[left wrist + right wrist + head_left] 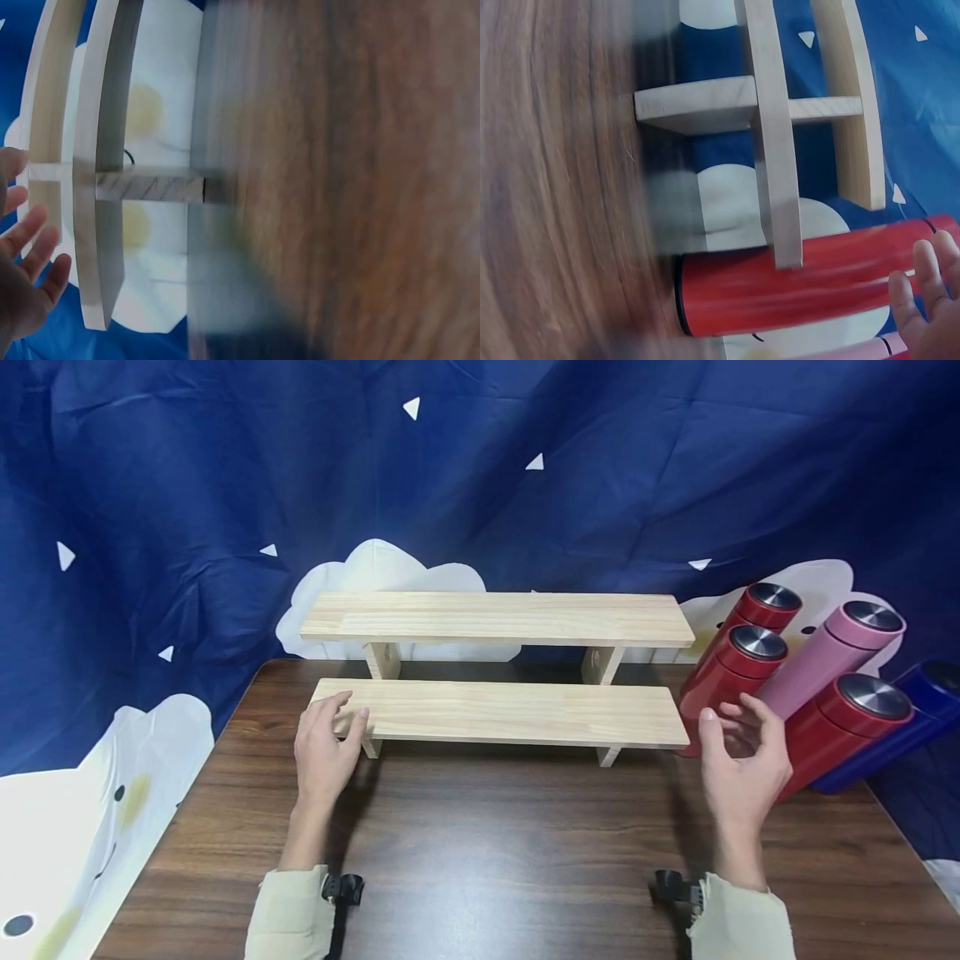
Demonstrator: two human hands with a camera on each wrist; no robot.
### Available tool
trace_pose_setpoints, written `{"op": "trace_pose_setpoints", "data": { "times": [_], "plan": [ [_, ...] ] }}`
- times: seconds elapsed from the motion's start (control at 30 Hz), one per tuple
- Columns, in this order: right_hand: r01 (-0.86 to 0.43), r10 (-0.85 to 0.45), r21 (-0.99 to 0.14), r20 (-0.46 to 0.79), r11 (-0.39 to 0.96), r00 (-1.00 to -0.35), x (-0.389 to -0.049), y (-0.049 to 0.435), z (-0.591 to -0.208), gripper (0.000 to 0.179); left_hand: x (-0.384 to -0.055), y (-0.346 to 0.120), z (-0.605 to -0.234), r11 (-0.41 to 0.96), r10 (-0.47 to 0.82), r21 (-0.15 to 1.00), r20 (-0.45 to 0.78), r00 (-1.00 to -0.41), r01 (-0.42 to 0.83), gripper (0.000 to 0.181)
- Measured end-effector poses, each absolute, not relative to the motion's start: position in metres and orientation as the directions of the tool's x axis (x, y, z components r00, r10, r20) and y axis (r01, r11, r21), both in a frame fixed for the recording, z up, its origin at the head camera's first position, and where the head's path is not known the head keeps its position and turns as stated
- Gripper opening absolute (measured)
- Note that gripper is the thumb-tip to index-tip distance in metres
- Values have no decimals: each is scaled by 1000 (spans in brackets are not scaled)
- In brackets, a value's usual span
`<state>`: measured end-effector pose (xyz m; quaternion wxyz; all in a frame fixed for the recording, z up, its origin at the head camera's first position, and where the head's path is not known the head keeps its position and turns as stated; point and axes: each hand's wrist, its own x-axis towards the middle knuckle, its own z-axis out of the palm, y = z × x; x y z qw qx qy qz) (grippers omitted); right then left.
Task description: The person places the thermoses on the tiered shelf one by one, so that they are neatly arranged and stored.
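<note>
A two-tier pale wooden shelf (495, 714) stands on the table, its upper board set behind and above the lower one. My left hand (325, 750) is at the left end of the lower board, overlapping it in the head view, with fingers loosely bent and nothing held. Just beyond the board's right end is my right hand (750, 772), thumb and fingers spread apart and holding nothing. Behind its fingers stands a red thermos flask (738, 668) with a silver lid. In the right wrist view this red flask (780, 289) rises beside the shelf's end.
More flasks crowd the right side: a red one (765, 602) at the back, a pink one (840, 647), a larger red one (843, 718) and a blue one (892, 735). A blue patterned curtain (480, 468) hangs behind the brown wooden table (495, 843).
</note>
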<state>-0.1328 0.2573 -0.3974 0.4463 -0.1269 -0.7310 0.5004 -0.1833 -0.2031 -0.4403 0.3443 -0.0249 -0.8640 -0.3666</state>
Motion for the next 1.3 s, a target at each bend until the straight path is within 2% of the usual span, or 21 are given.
{"op": "trace_pose_setpoints", "data": {
  "times": [0.37,0.63,0.97,1.07,1.3],
  "plan": [
    [-329,737,-872,484,362,-472,-130,275,-392,40,-188,-228,-445,683,-398,714,539,-743,152,32],
    [-331,794,-881,455,337,-403,-127,289,-391,39,-191,-237,-449,663,-434,738,516,-738,126,30],
    [-290,824,-878,465,381,-323,-122,307,-390,36,-189,-245,-452,619,-461,785,379,-802,15,32],
    [-288,821,-861,494,418,-285,-119,311,-390,33,-189,-246,-453,600,-478,800,346,-807,-13,34],
    [-262,872,-887,439,381,-216,-114,319,-388,36,-193,-249,-454,535,-505,844,281,-816,-40,37]
  ]
}}
